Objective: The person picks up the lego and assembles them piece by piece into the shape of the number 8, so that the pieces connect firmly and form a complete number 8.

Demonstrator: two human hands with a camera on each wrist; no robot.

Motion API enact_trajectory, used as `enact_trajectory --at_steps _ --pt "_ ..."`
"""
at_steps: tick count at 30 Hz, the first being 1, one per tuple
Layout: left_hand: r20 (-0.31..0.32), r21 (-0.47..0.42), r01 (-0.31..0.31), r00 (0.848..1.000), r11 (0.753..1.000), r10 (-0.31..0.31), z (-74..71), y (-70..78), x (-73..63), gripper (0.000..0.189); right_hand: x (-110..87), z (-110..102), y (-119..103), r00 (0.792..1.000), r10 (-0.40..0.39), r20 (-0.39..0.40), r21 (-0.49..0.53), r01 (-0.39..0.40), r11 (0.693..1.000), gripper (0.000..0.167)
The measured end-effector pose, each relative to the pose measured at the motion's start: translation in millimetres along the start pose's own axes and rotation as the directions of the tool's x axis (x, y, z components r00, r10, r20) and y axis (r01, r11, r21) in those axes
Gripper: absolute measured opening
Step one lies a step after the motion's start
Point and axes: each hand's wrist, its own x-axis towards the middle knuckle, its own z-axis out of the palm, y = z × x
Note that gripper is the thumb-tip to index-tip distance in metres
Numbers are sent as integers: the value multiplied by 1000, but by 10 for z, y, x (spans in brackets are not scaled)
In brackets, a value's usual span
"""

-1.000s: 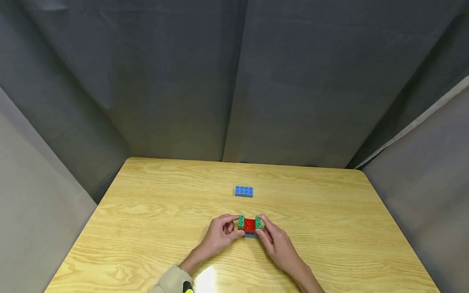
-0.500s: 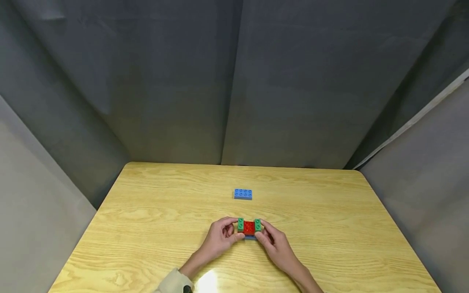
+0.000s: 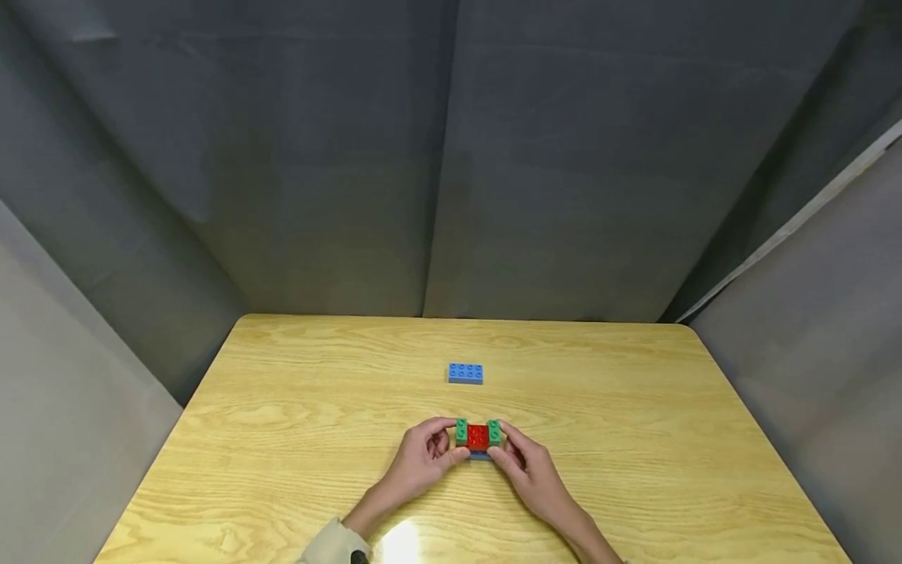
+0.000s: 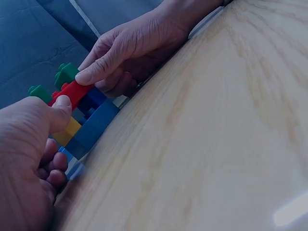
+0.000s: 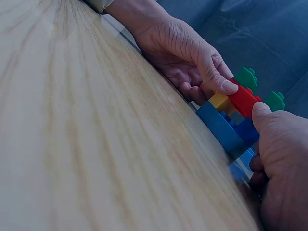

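Observation:
Both hands hold one small stack of toy building bricks on the table. My left hand [image 3: 416, 458] pinches its left end, and my right hand [image 3: 535, 474] its right end. In both wrist views the thumbs press the near face of a long red brick [image 5: 244, 100]. Two green bricks [image 3: 461, 432] stand on top of the red one, at its two ends. Beneath it, a yellow brick [image 5: 220, 102] and a dark blue brick [image 5: 246, 131] sit on a blue base brick [image 4: 96, 126]. An open space shows between these two supports. The fingers hide the stack's ends.
Beyond the stack, a loose blue brick [image 3: 466, 374] with two rows of studs lies on the wooden table [image 3: 634, 407]. Grey curtains [image 3: 338, 157] hang behind the table's far edge, and pale panels flank both sides.
The head view has shifted slightly, so everything sits a little lower and further left. Both hands keep their grip, and the stack shows no visible change.

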Motion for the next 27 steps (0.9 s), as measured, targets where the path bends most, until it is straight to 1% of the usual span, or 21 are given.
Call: enact_trajectory --at_steps 4,10,13,16,20,23,27 --pt "4 52 -2 1000 999 2 -29 -12 -12 44 -13 13 3 1000 0 -4 6 0 1000 41" --pt "7 154 -13 1000 988 13 -148 -46 -7 52 -24 25 4 1000 -22 -11 9 22 1000 42" --pt "-1 167 5 1000 986 -5 -216 -60 -2 55 -27 32 -1 1000 -17 -13 7 17 1000 43" --pt "-30 194 9 1000 981 -3 -268 -82 -7 53 -31 45 -7 1000 -7 1 2 7 1000 43" --pt "-97 235 1 995 972 22 -293 -105 23 50 -24 58 -30 1000 -3 4 7 2 1000 45" --pt "-145 262 4 989 965 35 -296 -120 67 49 -24 65 -33 1000 7 1 8 -7 1000 48" --pt "-185 300 29 982 953 28 -309 -150 147 47 -31 80 -23 1000 16 -3 7 -16 1000 49"
